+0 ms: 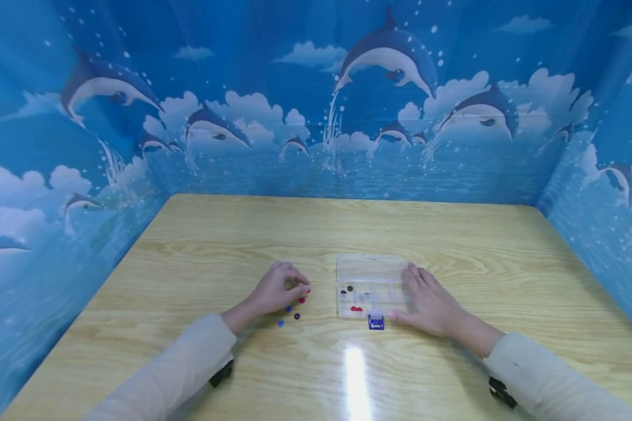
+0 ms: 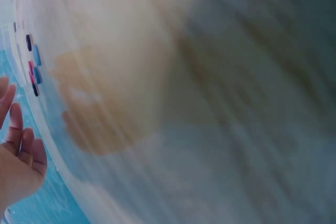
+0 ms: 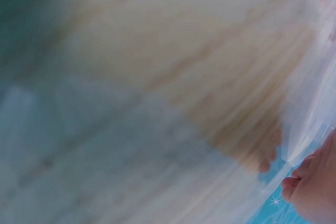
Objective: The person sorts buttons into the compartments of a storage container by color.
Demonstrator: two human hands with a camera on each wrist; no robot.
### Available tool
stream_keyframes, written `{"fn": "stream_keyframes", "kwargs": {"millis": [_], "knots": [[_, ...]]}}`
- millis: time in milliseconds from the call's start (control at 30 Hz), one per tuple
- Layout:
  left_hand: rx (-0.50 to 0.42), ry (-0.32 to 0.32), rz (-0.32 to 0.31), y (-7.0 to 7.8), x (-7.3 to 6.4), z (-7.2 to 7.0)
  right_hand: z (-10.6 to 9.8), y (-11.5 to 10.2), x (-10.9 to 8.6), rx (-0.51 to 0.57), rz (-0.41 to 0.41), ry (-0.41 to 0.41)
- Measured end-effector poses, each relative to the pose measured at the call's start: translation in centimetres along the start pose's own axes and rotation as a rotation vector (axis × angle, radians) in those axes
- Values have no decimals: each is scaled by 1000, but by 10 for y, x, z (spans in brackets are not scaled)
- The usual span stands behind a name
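A clear plastic compartment box [image 1: 370,267] lies on the table with its lid folded back. Two red pieces [image 1: 356,309] and two dark pieces [image 1: 350,288] sit in its left compartments. My right hand [image 1: 433,305] rests along the box's right side, fingers extended and thumb near the front corner. A small dark-blue rectangular piece [image 1: 376,322] is at the front edge, near that thumb. To the left of the box, my left hand [image 1: 279,287] pinches a small round red piece [image 1: 308,290] between thumb and index finger. Its other fingers are loosely bent in the left wrist view.
Loose round pieces lie under and in front of the left hand: a red one [image 1: 302,300], blue ones [image 1: 281,323] and a dark one [image 1: 297,316]. The glossy wood-grain table [image 1: 232,234] has dolphin-print curtains [image 1: 274,146] on its back and sides.
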State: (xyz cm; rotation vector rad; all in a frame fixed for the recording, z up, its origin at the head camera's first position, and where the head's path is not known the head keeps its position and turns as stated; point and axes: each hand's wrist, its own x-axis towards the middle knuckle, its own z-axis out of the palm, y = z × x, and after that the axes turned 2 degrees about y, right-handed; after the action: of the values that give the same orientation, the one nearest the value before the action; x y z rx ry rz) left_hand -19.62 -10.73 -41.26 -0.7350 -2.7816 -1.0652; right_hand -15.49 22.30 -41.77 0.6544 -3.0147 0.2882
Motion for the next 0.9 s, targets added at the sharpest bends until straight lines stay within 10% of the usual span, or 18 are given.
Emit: {"fn": "stream_keyframes", "kwargs": {"millis": [900], "knots": [[8,-166,46,-14,-6,-11,0,-2,-1,20,18,-5]]}}
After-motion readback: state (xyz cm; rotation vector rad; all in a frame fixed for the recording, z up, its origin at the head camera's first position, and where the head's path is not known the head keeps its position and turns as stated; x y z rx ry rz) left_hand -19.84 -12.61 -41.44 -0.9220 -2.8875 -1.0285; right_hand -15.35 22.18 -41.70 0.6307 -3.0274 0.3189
